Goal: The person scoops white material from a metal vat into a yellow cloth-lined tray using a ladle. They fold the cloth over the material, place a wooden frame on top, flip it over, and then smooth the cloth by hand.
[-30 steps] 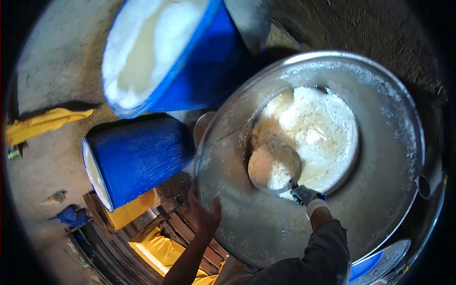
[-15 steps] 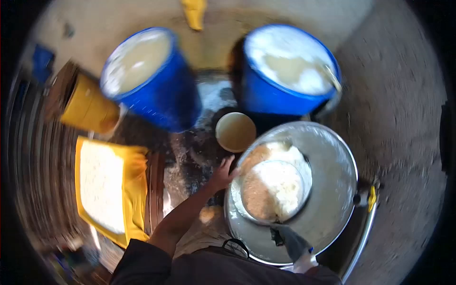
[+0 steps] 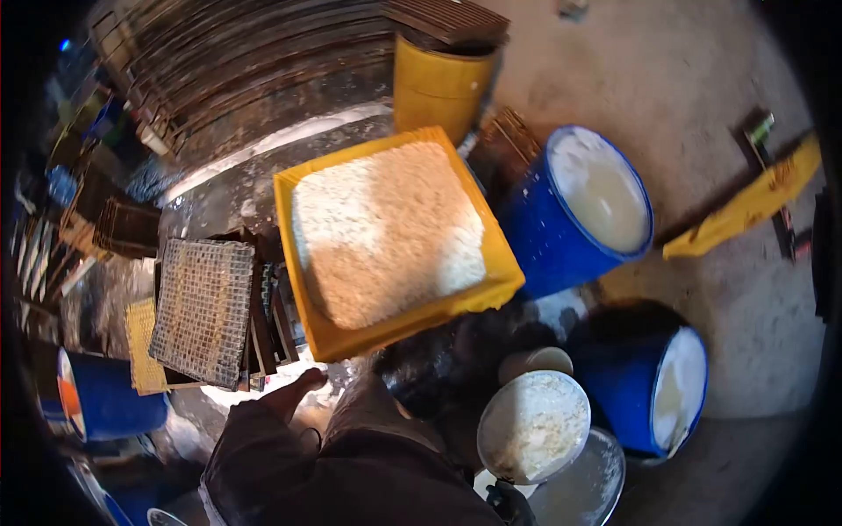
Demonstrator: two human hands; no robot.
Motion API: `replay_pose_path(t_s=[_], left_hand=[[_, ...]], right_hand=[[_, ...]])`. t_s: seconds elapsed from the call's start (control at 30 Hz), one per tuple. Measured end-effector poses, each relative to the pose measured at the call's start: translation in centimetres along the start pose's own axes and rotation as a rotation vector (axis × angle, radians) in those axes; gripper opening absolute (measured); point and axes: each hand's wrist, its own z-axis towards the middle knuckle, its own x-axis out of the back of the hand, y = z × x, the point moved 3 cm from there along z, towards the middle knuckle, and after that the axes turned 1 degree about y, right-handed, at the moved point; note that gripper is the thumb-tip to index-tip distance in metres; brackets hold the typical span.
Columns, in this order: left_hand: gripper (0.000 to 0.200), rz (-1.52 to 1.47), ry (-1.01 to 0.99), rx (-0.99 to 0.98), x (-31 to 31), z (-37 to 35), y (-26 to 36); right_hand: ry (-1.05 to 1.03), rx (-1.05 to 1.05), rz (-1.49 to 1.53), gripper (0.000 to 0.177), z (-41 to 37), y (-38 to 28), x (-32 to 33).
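**Head view.** The right hand (image 3: 511, 501), gloved, sits at 6 o'clock on the lower edge. It is closed on the near rim of a metal bowl (image 3: 535, 425).

- **Bowl:** at 5 o'clock, heaped with white crumbs, held over a wide basin (image 3: 589, 484) just right of the person's torso.
- **Left hand** (image 3: 294, 394): bare, at 7 o'clock, open and holding nothing. It is near the lower corner of a yellow tray (image 3: 412, 323) and just beside a mesh rack (image 3: 203, 311) at 9 o'clock.
- **Tray:** from centre towards 12 o'clock, filled level with the same white crumbs.
- **Cup** (image 3: 539, 358): just above the bowl.
- **Upper barrel** (image 3: 539, 237): blue, at 2 o'clock, just beside the tray and holding pale liquid.
- **Lower barrel** (image 3: 614, 386): blue, at 4 o'clock, beside the bowl.
- **Drum** (image 3: 443, 83): yellow, at 12 o'clock.
- **Cloth** (image 3: 745, 210): yellow, lying on the floor (image 3: 772, 307) at 3 o'clock.
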Motion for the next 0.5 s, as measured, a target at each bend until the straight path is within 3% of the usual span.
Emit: replay_pose_path(t_s=[0.07, 0.1, 0.13, 0.17, 0.2, 0.23, 0.33, 0.37, 0.4, 0.47, 0.5], left_hand=[[0.068, -0.738, 0.277, 0.049, 3.1, -1.3, -2.4], [0.071, -0.858, 0.288, 0.371, 5.6, -1.2, -2.0], [0.087, -1.234, 0.293, 0.341, 7.8, -2.2, -1.0], [0.1, -1.412, 0.346, 0.236, 10.0, -2.6, -0.2], [0.106, -1.511, 0.43, 0.113, 12.3, -2.5, 0.5], [0.117, -1.552, 0.514, -0.009, 15.1, -3.2, 2.6], [0.111, -1.541, 0.528, -0.232, 21.1, -4.9, 7.2], [0.098, -1.547, 0.511, -0.319, 22.6, -5.9, 9.0], [0.082, -1.491, 0.523, -0.582, 23.7, -6.1, 10.0], [0.072, -1.639, 0.476, -0.38, 22.9, -2.7, 9.3], [0.072, -1.638, 0.478, -0.389, 23.0, -2.6, 9.2]], right_hand=[[-0.1, 0.028, -0.033, 0.022, 0.2, -3.3, -5.1], [-0.161, 0.041, -0.049, 0.022, 0.5, -4.8, -7.4], [-0.251, 0.053, -0.063, 0.022, 1.2, -6.1, -9.4], [-0.343, 0.064, -0.078, 0.021, 1.8, -7.5, -11.6], [-0.422, 0.063, -0.105, 0.021, 1.7, -8.9, -14.4], [-0.217, 0.234, -0.199, 0.018, -2.1, -10.5, -20.2], [-0.27, 0.299, -0.094, 0.021, -1.8, -13.3, -27.7], [-0.298, 0.314, -0.086, 0.021, -2.6, -14.0, -30.9], [-0.327, 0.329, -0.078, 0.02, -3.4, -14.6, -34.2], [-0.391, 0.36, -0.063, 0.019, -5.2, -15.9, -40.3], [-0.422, 0.372, -0.053, 0.019, -5.8, -16.2, -42.3]])
